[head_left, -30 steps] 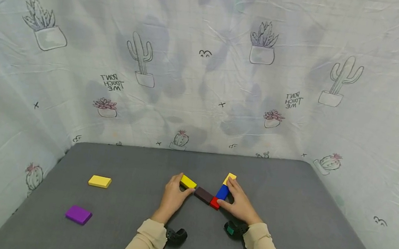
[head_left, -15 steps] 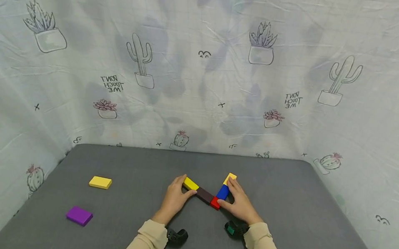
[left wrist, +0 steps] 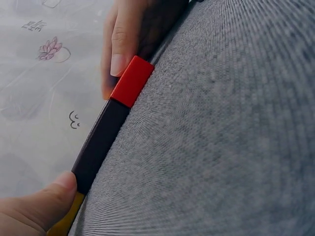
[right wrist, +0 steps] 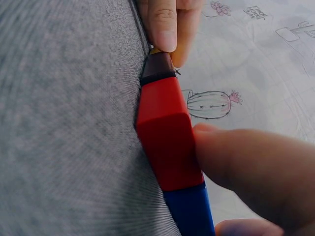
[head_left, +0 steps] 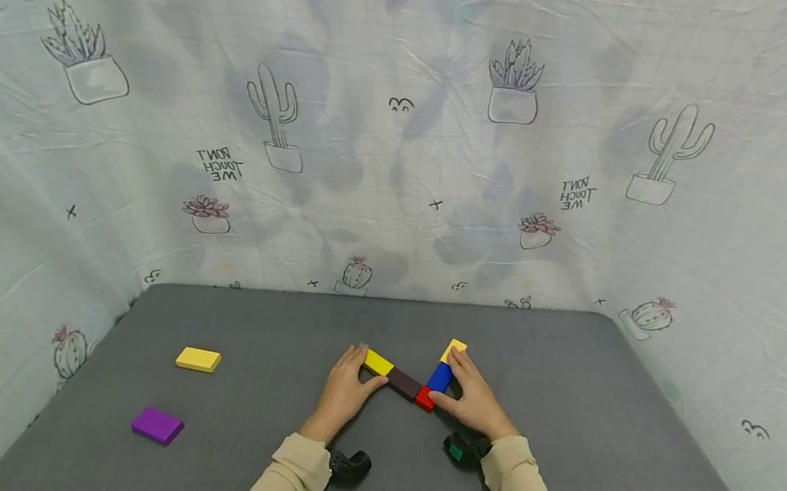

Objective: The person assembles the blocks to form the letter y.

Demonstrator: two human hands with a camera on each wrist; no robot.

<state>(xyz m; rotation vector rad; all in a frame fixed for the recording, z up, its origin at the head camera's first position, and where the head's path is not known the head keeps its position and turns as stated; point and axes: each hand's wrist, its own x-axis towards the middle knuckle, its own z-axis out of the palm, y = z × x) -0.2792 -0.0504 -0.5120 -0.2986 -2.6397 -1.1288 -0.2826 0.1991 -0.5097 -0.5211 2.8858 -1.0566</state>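
Note:
My left hand (head_left: pixel 342 388) pinches a bright yellow block (head_left: pixel 378 362) between thumb and fingers. That block lies end to end with a dark brown block (head_left: pixel 404 384), which meets a red block (head_left: pixel 425 399). From the red one, a blue block (head_left: pixel 439 378) and a paler yellow block (head_left: pixel 456 345) run away from me, so the row bends in a V. My right hand (head_left: pixel 474 399) holds this second arm, thumb on the red block and fingers at the pale yellow one. In the right wrist view, the right thumb (right wrist: pixel 236 152) presses against the red block (right wrist: pixel 167 132).
To the left on the grey table (head_left: pixel 249 434) lie another pale yellow block (head_left: pixel 198 359) and a purple block (head_left: pixel 157 425). A cloth with cactus drawings (head_left: pixel 405 156) hangs round the table's back and sides. Dark cameras are strapped to both wrists.
My left hand has pushed the bright yellow block slightly right, closing its small gap to the brown block. The right hand has stayed in place.

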